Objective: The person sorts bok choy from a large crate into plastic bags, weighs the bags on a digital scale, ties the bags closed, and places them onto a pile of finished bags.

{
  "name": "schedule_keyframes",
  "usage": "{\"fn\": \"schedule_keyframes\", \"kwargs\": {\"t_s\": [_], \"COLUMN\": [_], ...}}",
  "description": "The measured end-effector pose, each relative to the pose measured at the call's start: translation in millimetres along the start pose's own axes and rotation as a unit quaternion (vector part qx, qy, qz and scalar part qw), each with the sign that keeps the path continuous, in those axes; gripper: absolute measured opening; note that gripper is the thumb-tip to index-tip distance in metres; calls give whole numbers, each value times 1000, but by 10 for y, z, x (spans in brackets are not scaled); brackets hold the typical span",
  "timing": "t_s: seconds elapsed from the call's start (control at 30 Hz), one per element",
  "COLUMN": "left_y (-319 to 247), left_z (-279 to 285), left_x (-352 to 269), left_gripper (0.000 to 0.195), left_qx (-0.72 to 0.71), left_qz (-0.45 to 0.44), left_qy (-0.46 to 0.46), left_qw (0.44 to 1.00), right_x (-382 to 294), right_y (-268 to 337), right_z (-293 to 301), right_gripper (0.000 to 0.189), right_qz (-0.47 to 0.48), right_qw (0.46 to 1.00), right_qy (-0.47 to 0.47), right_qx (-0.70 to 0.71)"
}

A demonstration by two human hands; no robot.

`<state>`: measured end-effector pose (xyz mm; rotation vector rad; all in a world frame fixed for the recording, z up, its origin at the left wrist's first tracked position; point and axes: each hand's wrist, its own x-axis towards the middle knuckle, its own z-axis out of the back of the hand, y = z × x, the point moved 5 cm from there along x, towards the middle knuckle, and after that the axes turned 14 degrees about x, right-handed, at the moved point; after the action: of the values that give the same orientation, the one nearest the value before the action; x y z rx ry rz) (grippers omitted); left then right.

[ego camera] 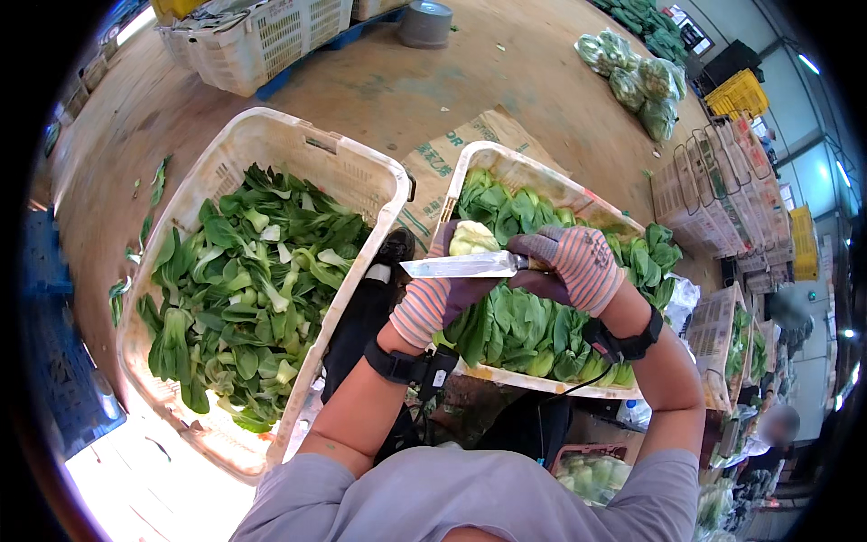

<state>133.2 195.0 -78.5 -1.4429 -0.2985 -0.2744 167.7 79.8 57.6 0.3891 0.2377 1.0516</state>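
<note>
Striped gloves with dark palms cover both hands. My left hand [433, 295] is closed around a bok choy head [473, 238], its pale cut base facing up. In my right hand [576, 264] is the handle of a knife [460, 265], whose flat blade points left and lies across the front of the bok choy base. Beneath the hands stands a white plastic crate [542, 381] packed with rows of green bok choy [521, 325]. To the left, a second white plastic crate [339, 152] holds loose bok choy leaves and trimmings [257, 298] in a jumbled heap.
A printed paper sack [433, 169] lies on the floor between the crates. A metal bucket [425, 26] and a white crate [271, 47] stand farther off. Bagged greens [640, 81] and stacked crates [718, 190] are at the right. A black shoe [396, 245] touches the left crate's side.
</note>
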Motion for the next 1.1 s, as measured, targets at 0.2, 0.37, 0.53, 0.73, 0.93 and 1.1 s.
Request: {"fn": "schedule_keyframes", "kwargs": {"t_s": [0.2, 0.37, 0.53, 0.73, 0.93, 1.1], "left_y": [53, -179, -396, -273, -118, -379], "left_z": [78, 401, 710, 732, 608, -88], "left_x": [-43, -97, -198, -121, -77, -43], "left_gripper": [40, 42, 47, 60, 39, 45], "left_qx": [-120, -229, -21, 32, -315, -210], "left_qz": [88, 157, 143, 24, 86, 56], "left_qy": [-25, -148, -265, -367, -231, -144], "left_qw": [988, 949, 953, 929, 916, 965], "right_x": [246, 601, 1194, 820, -503, -1139], "right_y": [-14, -33, -767, -1257, -1159, -1212], "right_z": [-17, -50, 12, -172, -970, -1726], "right_gripper": [42, 43, 37, 40, 34, 34], "right_qz": [37, 103, -159, -313, -360, -417], "right_qw": [998, 993, 982, 906, 923, 901], "right_qy": [45, 46, 14, -142, -110, -103], "right_qx": [5, 23, -104, 248, 77, 64]}}
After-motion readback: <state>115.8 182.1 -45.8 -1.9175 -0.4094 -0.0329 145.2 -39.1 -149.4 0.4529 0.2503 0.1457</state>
